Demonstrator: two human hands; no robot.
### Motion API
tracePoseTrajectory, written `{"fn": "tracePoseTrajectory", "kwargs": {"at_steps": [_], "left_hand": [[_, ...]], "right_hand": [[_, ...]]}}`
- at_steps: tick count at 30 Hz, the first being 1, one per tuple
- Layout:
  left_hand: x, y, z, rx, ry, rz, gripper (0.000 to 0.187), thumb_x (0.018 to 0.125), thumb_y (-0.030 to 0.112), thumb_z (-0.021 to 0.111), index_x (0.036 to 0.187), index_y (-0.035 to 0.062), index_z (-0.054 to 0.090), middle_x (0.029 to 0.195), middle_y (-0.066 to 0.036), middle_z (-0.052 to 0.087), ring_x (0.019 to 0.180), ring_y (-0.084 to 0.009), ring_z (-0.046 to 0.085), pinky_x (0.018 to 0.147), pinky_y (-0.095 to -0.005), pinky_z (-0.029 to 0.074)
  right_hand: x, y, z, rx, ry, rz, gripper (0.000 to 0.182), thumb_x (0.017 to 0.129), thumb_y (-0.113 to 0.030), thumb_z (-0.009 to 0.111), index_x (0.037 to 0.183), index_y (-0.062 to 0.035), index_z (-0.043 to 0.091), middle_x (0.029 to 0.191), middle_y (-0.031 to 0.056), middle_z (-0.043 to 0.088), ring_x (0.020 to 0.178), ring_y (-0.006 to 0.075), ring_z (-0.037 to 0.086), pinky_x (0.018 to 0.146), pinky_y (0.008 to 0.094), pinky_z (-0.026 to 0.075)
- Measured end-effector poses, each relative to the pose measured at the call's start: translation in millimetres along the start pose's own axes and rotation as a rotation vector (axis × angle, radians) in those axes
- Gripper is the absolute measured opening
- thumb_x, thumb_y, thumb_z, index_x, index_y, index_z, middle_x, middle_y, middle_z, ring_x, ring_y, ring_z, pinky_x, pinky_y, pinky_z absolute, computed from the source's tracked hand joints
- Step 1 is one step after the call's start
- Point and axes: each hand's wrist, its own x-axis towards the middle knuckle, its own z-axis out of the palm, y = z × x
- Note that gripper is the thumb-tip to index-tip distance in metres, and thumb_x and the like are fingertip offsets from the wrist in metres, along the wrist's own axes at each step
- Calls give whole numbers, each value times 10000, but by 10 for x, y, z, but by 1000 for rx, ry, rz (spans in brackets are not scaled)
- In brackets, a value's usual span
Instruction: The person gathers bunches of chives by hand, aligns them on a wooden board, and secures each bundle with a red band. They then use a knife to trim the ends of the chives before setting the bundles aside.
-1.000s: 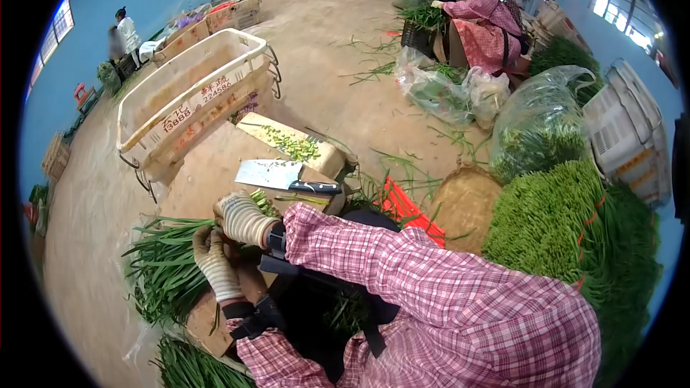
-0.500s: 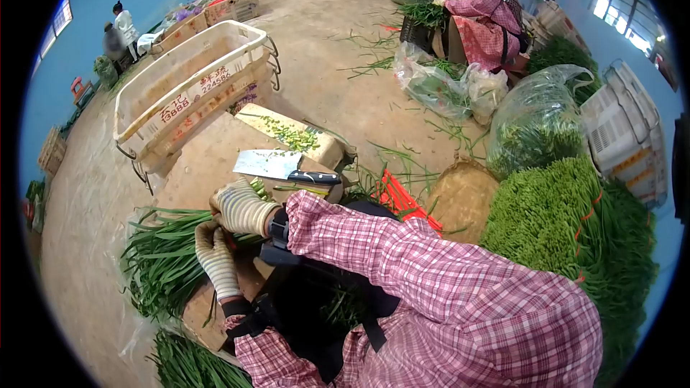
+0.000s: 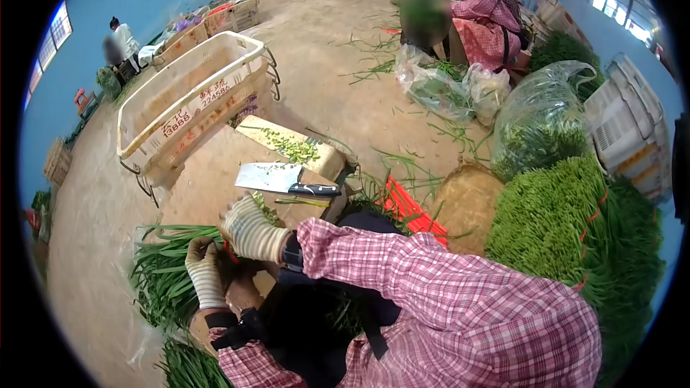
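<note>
A bunch of long green chives (image 3: pixel 162 262) lies at the lower left, its leaves fanning left and its pale cut ends showing past my right hand. In a striped knit glove, my right hand (image 3: pixel 251 230) is closed over the bunch near those ends. My left hand (image 3: pixel 205 269), gloved too, has its fingers pinched at the near side of the leaves. A short red tie (image 3: pixel 230 251) shows between the hands, at my left fingertips. Beyond them a cleaver (image 3: pixel 267 177) with a black handle rests flat on the board (image 3: pixel 190 197).
Chopped bits lie on a pale block (image 3: pixel 327 158) behind the cleaver. A white crate (image 3: pixel 194 100) stands farther off. Red ties (image 3: pixel 413 212), a round woven mat (image 3: pixel 463 205) and stacked green bundles (image 3: pixel 546 219) are at right. A co-worker (image 3: pixel 489 14) sits at the back right.
My hands have drawn apart: the left shifted slightly left, the right slightly right and down. More of the red tie shows between them. The view has tilted slightly.
</note>
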Motion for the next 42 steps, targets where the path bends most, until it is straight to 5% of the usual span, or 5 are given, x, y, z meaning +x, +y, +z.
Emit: {"fn": "tracePoseTrajectory", "kwargs": {"at_steps": [23, 28, 30, 40, 42], "left_hand": [[-71, 139, 150, 260, -422, 247, 655, 828, -76, 568, 1442, 48, 376, 1414, -161, 489, 1289, -252, 481, 1083, -368, 383], [-35, 52, 105, 357, -270, 392, 629, 873, -166, 466, 1427, 128, 423, 1302, -131, 587, 1196, -229, 596, 965, -319, 476], [-53, 96, 121, 354, -226, 290, 666, 855, -198, 470, 1437, 117, 396, 1334, -125, 562, 1197, -221, 594, 978, -311, 475], [136, 214, 13, 281, -387, 179, 627, 802, -194, 573, 1365, 41, 426, 1414, -131, 475, 1235, -249, 543, 1052, -337, 451], [244, 202, 61, 278, -440, 139, 595, 799, -180, 592, 1337, 35, 457, 1355, -125, 530, 1201, -236, 567, 1028, -328, 468]], "right_hand": [[-164, -155, -132, 101, -67, 134, 196, 786, -192, 570, 724, -111, 737, 747, 150, 701, 703, 327, 688, 655, 509, 509], [35, 133, -204, 430, -345, 52, 267, 897, -240, 532, 982, -54, 703, 956, 203, 705, 894, 378, 679, 789, 471, 527], [87, 245, -78, 847, -13, 192, 239, 870, -159, 612, 1064, -54, 703, 1024, 214, 691, 965, 373, 662, 855, 457, 518], [12, -93, -303, -35, -279, -101, 175, 831, -298, 637, 860, -146, 719, 944, 55, 692, 992, 236, 628, 870, 469, 410], [-170, -242, 27, 47, 140, -201, 54, 781, -214, 651, 782, -164, 670, 810, 54, 669, 891, 282, 633, 891, 473, 414]]}}
